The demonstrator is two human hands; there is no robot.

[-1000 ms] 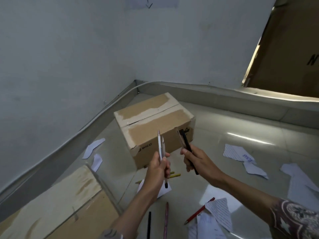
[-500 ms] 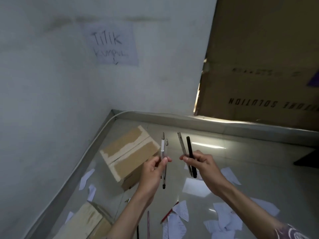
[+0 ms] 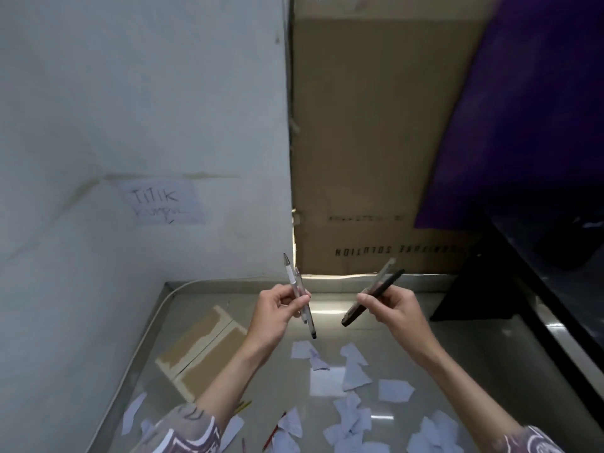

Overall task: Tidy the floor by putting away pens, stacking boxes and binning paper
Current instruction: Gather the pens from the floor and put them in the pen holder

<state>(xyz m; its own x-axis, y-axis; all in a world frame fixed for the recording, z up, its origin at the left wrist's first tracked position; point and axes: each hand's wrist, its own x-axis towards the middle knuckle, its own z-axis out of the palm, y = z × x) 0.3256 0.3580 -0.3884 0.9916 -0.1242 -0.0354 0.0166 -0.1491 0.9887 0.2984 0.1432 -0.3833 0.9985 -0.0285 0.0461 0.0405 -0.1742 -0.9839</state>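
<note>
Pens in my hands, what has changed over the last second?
The view tipped up: the small box and paper scraps slid lower in the frame, and the wall note and big carton came into sight. The right hand tilted its dark pens over to the right. The left hand still grips its pale pens near upright.
</note>
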